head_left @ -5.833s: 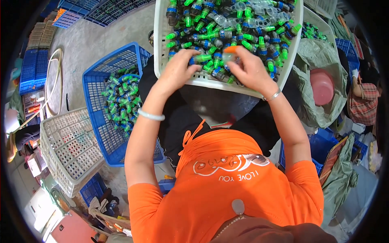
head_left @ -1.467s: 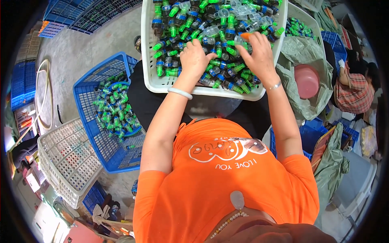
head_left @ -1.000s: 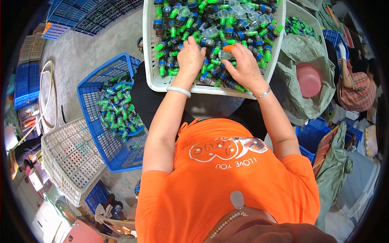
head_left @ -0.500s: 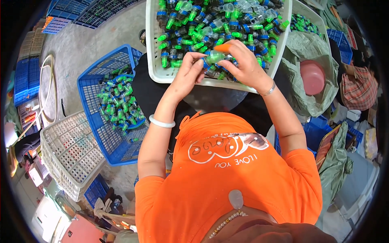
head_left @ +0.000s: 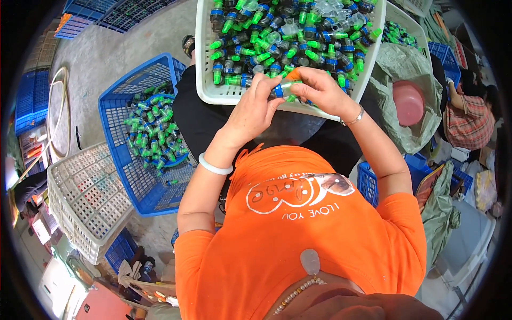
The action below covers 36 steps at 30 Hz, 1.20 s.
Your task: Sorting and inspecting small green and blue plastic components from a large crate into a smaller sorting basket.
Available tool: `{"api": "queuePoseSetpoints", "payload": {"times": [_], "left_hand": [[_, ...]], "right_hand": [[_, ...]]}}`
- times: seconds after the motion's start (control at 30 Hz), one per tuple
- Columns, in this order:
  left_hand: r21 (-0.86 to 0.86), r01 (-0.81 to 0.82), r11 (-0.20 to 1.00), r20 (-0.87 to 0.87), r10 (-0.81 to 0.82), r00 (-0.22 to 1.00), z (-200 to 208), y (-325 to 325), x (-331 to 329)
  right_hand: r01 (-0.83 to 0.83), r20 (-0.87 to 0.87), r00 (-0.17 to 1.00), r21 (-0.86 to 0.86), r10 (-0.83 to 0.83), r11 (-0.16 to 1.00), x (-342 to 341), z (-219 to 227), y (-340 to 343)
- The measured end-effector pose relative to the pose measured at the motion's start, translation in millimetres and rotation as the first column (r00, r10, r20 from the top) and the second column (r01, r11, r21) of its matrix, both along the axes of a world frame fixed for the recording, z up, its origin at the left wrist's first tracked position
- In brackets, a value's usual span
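At the near rim of the white plastic crate, one small green-tipped bottle is up between both hands, blue band showing, green end toward the right. Left hand: grip clamped on the dark end, thumb and fingers either side. Right hand: grip closed on the green end, orange finger cover on one finger. Can't tell from here whether a clear cap is over the tip; fingers hide it.

Step in hand, my judgement: left steadies the body, right works the green end. To do it well, pinch the body firmly just behind the blue band so it can't spin, line the two ends up straight, then push or turn along the bottle's length, not sideways; a skewed end would likely jam or pop off. Small round plastic probably slips, so the finger cover should help.

Stay low over the crate: anything dropped lands back among the loose bottles and clear caps. Mind the blue crate by the left leg, similar green-tipped pieces inside; easy to mix up.
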<state>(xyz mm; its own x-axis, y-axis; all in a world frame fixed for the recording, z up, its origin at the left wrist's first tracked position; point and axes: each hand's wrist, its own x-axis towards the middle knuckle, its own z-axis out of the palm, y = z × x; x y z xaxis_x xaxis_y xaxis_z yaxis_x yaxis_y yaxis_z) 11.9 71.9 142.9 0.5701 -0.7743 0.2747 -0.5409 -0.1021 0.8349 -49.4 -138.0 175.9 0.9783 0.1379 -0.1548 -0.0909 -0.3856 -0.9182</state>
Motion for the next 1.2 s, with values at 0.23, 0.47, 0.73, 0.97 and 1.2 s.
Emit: {"api": "queuePoseSetpoints", "payload": {"times": [0.23, 0.47, 0.73, 0.97, 1.2], "left_hand": [[-0.087, 0.007, 0.996, -0.482, -0.049, 0.875, -2, 20, -4], [-0.069, -0.056, 0.996, -0.299, 0.033, 0.954, -5, 33, -13], [0.101, -0.853, 0.511, 0.107, 0.847, 0.52, -37, 153, 32], [0.095, -0.812, 0.576, -0.444, 0.755, 0.483, -32, 182, 42], [0.059, -0.266, 0.962, -0.718, 0.226, 0.659, -10, 71, 6]], "right_hand": [[0.002, 0.548, 0.754, -0.553, 0.361, 0.833, 7, 6, 16], [-0.192, -0.01, 0.981, -0.218, 0.194, 0.957, 3, -4, 30], [0.275, 0.466, 0.856, -0.78, 0.226, 0.562, 59, -31, -1], [0.356, 0.499, 0.832, -0.815, 0.243, 0.457, 65, -41, 5], [-0.018, 0.518, 0.711, -0.663, 0.476, 0.748, 33, -1, 47]]}}
